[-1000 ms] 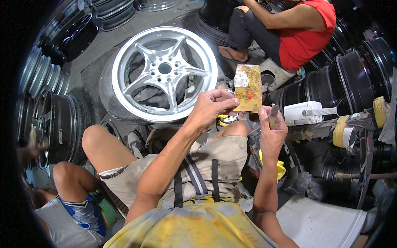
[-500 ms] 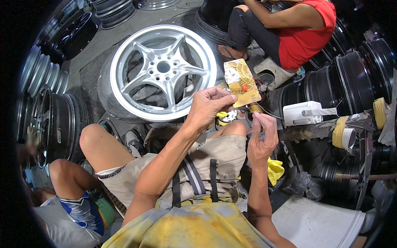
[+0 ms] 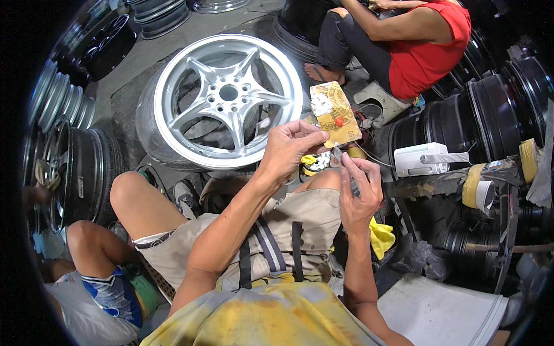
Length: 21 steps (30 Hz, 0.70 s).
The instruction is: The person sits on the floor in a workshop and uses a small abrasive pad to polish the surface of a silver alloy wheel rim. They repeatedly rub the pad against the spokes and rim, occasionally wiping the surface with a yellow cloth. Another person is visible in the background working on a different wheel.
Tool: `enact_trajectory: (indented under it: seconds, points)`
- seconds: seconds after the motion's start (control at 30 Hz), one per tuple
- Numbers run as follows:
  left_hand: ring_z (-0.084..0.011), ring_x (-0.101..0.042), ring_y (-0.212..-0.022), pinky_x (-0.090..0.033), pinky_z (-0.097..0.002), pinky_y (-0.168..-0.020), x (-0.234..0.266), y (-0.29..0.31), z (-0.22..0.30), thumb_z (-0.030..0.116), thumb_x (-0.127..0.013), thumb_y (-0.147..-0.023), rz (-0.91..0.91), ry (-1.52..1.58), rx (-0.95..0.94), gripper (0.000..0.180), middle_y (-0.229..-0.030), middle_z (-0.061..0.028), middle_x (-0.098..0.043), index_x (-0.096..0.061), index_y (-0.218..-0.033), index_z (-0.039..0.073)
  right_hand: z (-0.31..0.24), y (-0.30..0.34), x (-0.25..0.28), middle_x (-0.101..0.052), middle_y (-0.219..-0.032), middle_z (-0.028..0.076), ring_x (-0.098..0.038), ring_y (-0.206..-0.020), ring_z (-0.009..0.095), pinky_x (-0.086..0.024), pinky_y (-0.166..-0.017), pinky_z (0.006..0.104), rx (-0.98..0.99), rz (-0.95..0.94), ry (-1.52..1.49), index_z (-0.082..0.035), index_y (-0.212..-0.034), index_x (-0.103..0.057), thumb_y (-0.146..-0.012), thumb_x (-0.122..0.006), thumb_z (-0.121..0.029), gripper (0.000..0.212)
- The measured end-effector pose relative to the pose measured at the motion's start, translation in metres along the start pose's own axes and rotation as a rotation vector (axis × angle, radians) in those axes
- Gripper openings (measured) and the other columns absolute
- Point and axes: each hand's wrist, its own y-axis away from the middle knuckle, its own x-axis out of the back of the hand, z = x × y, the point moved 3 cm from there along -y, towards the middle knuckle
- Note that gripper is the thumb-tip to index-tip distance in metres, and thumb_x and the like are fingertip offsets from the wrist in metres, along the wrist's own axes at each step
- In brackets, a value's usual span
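Observation:
My left hand (image 3: 288, 151) pinches the lower edge of a yellow-tan piece of sandpaper (image 3: 347, 134). On its face sit a white pasty lump (image 3: 321, 105) and a small red-orange dab (image 3: 339, 121). Just below the sheet, my right hand (image 3: 360, 193) is closed, thumb and fingertips on a small, thin grey blade (image 3: 337, 152). The blade's tip is close to the sheet's lower edge; whether they touch I cannot tell. Beyond my left hand, a silver multi-spoke wheel rim (image 3: 231, 151) lies face up on a tyre (image 3: 149, 130).
A co-worker in a red top (image 3: 430, 52) sits at the far right; another person's knee (image 3: 95, 242) is at the left. Black rims (image 3: 450, 124) line the right, beside a white plastic container (image 3: 418, 160) and tape rolls (image 3: 473, 184). A yellow cloth (image 3: 381, 237) lies by my right forearm.
My right hand has shifted slightly left and up toward the sheet, and the grey blade now shows between its fingers. The sandpaper in my left hand has moved slightly left.

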Motion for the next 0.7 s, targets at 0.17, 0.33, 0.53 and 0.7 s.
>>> enact_trajectory:
  seconds: [0.17, 0.33, 0.53, 0.7]
  points:
    - [-0.0077, -0.066, -0.073, -0.057, -0.0233, -0.072, -0.002, 0.002, 0.006, 0.008, -0.078, -0.088, 0.007, -0.119, -0.094, 0.013, -0.081, -0.0034, -0.07, -0.069, -0.091, 0.0, -0.001, -0.003, 0.005, -0.064, -0.101, 0.012, -0.064, -0.092, 0.026, -0.052, -0.08, 0.0363, -0.045, 0.002, -0.027, -0.004, -0.115, -0.074, -0.087, -0.07, 0.005, 0.03]
    - [-0.0047, -0.062, -0.07, -0.052, -0.0204, -0.069, -0.004, 0.004, 0.009, 0.01, -0.079, -0.088, -0.016, -0.167, -0.166, 0.013, -0.08, -0.0026, -0.07, -0.07, -0.09, 0.001, -0.002, -0.008, 0.003, -0.064, -0.1, 0.012, -0.064, -0.09, 0.025, -0.051, -0.078, 0.0358, -0.043, -0.036, -0.055, -0.003, -0.115, -0.074, -0.087, -0.07, 0.006, 0.03]
    - [-0.0045, -0.062, -0.07, -0.052, -0.0201, -0.068, -0.002, 0.003, 0.007, 0.01, -0.079, -0.088, -0.019, -0.175, -0.191, 0.013, -0.08, -0.0029, -0.07, -0.07, -0.09, 0.0, 0.002, -0.007, 0.005, -0.064, -0.099, 0.012, -0.065, -0.088, 0.024, -0.052, -0.077, 0.0359, -0.198, -0.033, -0.111, -0.003, -0.113, -0.075, -0.088, -0.07, 0.005, 0.027]
    - [-0.0047, -0.062, -0.07, -0.052, -0.0203, -0.067, -0.002, 0.003, 0.007, 0.01, -0.079, -0.088, -0.024, -0.162, -0.188, 0.013, -0.08, -0.003, -0.07, -0.07, -0.09, 0.0, 0.004, -0.01, 0.004, -0.065, -0.097, 0.011, -0.065, -0.085, 0.022, -0.052, -0.074, 0.0329, -0.114, -0.045, -0.102, -0.003, -0.113, -0.074, -0.088, -0.07, 0.003, 0.026]
